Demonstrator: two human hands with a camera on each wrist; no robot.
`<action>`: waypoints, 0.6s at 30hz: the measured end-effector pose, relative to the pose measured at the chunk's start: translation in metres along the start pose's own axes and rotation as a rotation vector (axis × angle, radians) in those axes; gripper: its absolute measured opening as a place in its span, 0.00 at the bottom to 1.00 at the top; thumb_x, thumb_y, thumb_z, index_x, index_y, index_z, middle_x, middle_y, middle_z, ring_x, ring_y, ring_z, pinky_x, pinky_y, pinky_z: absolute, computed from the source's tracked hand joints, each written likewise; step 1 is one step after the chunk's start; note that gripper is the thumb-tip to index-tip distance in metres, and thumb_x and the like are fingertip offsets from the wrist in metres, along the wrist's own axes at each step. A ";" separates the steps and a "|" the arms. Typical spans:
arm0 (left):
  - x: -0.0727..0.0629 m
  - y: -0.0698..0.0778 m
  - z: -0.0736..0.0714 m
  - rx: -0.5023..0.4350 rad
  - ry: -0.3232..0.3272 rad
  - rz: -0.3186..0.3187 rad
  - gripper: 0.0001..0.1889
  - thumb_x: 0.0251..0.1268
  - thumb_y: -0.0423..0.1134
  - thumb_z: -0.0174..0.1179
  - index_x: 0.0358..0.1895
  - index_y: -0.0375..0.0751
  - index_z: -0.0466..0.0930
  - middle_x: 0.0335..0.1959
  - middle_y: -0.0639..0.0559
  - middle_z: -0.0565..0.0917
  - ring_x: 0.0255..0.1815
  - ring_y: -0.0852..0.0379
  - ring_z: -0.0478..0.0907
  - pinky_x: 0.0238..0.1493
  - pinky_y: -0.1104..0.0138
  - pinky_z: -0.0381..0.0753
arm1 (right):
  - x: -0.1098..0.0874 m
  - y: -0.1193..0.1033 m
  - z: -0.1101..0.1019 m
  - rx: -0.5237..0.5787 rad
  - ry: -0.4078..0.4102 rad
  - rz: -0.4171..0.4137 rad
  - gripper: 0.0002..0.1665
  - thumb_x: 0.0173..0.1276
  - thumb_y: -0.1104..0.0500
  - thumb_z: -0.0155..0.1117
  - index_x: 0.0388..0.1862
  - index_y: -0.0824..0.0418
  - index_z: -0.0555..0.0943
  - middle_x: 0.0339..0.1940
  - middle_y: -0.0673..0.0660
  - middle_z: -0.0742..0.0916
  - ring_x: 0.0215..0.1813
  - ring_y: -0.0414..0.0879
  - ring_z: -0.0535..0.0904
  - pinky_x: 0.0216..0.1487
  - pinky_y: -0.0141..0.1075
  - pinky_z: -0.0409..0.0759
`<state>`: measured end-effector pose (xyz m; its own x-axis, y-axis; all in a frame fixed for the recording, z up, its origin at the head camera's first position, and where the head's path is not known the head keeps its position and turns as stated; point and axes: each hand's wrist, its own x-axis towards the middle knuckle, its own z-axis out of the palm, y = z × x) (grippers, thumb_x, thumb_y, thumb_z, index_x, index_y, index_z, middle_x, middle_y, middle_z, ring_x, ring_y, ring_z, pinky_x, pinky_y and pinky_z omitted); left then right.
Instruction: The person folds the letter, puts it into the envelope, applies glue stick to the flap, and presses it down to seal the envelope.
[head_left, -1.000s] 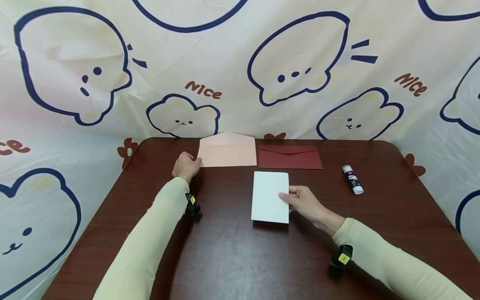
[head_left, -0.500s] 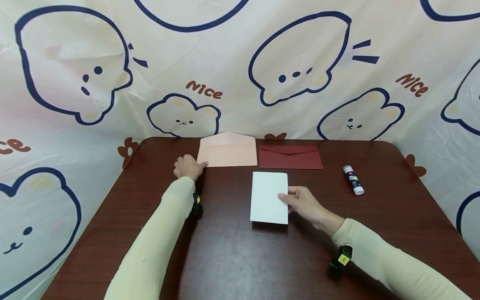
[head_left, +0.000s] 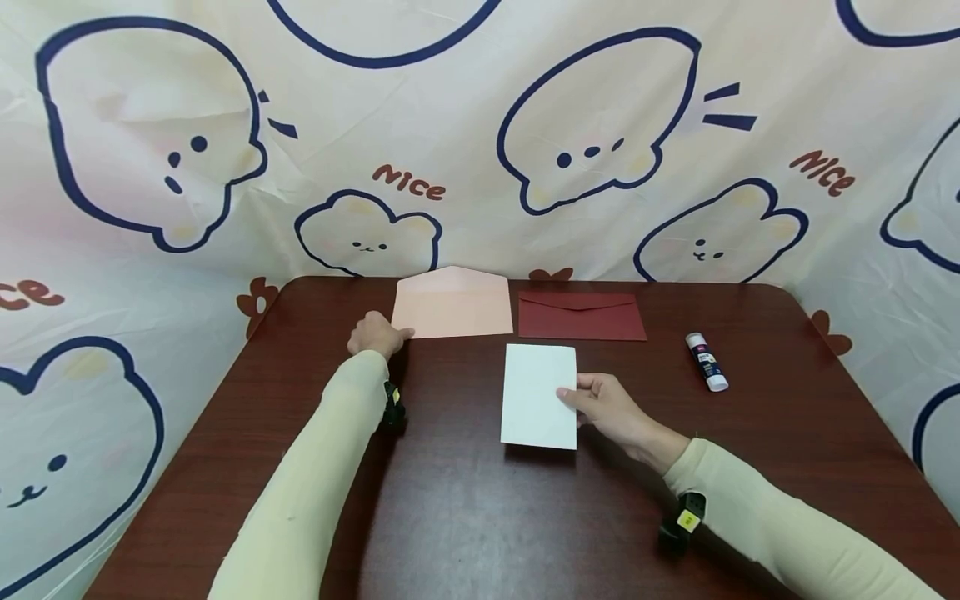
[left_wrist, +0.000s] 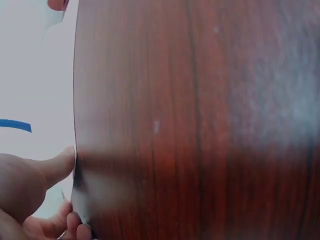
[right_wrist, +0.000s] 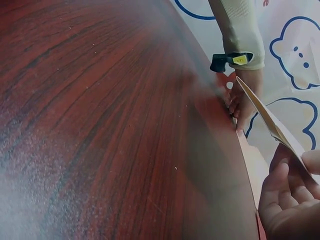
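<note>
At the back of the table, a pale pink envelope (head_left: 453, 310) lies with its pointed flap opened toward the wall. My left hand (head_left: 373, 333) pinches its near left corner. In the left wrist view the thumb (left_wrist: 59, 167) is over the paper edge and the other fingers are beneath it. My right hand (head_left: 611, 410) holds a white card (head_left: 534, 398) by its right edge, thumb on top, above the table in front of the envelopes. Seen edge-on in the right wrist view, the card (right_wrist: 265, 117) shows more than one layer.
A dark red envelope (head_left: 581, 318), flap down, lies right of the pink one. Farther right is a glue stick (head_left: 707, 362) with white ends. The brown table (head_left: 450, 517) meets a cartoon-printed cloth (head_left: 480, 133) at its back edge.
My left hand has shifted a little right onto the pink envelope's corner, and the envelope's left end has moved slightly left and nearer. The right hand and white card have hardly moved.
</note>
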<state>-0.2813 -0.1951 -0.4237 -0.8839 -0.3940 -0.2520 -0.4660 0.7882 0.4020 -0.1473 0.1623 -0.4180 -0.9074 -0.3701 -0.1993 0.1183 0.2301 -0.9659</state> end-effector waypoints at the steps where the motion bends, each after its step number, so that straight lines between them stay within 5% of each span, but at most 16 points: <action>1: -0.001 0.000 -0.001 -0.007 -0.004 0.001 0.26 0.65 0.57 0.65 0.44 0.33 0.81 0.28 0.46 0.75 0.31 0.50 0.74 0.25 0.65 0.68 | 0.000 0.000 0.000 0.000 0.002 0.000 0.23 0.79 0.58 0.55 0.62 0.75 0.76 0.42 0.58 0.92 0.37 0.36 0.86 0.39 0.34 0.83; 7: -0.006 -0.003 -0.009 -0.085 -0.016 0.002 0.34 0.72 0.52 0.58 0.69 0.30 0.59 0.53 0.35 0.80 0.45 0.43 0.78 0.41 0.57 0.75 | -0.002 -0.001 -0.001 -0.002 0.016 0.006 0.22 0.80 0.58 0.55 0.62 0.74 0.76 0.40 0.56 0.92 0.37 0.37 0.86 0.39 0.34 0.83; 9: -0.007 -0.005 -0.012 -0.149 -0.026 -0.006 0.35 0.74 0.48 0.55 0.71 0.30 0.53 0.53 0.34 0.80 0.43 0.44 0.77 0.41 0.57 0.74 | -0.002 0.000 -0.001 -0.004 0.019 0.011 0.22 0.80 0.58 0.54 0.61 0.74 0.76 0.41 0.56 0.92 0.37 0.37 0.86 0.39 0.35 0.83; 14: -0.005 -0.012 -0.019 -0.464 -0.105 -0.031 0.38 0.74 0.37 0.48 0.77 0.34 0.36 0.52 0.36 0.78 0.33 0.53 0.81 0.40 0.64 0.82 | -0.002 0.000 0.000 -0.002 0.020 0.023 0.21 0.80 0.57 0.54 0.61 0.73 0.77 0.41 0.56 0.92 0.37 0.38 0.86 0.39 0.35 0.84; 18: -0.005 -0.015 -0.022 -0.685 -0.153 -0.050 0.45 0.70 0.33 0.51 0.78 0.37 0.27 0.64 0.35 0.70 0.28 0.60 0.79 0.40 0.67 0.86 | -0.004 -0.001 -0.001 -0.002 0.013 0.020 0.21 0.80 0.57 0.54 0.61 0.73 0.77 0.43 0.58 0.92 0.37 0.38 0.86 0.39 0.35 0.84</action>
<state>-0.2704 -0.2150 -0.4094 -0.8687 -0.3117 -0.3850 -0.4706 0.2763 0.8380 -0.1442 0.1640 -0.4164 -0.9102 -0.3533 -0.2162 0.1356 0.2392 -0.9615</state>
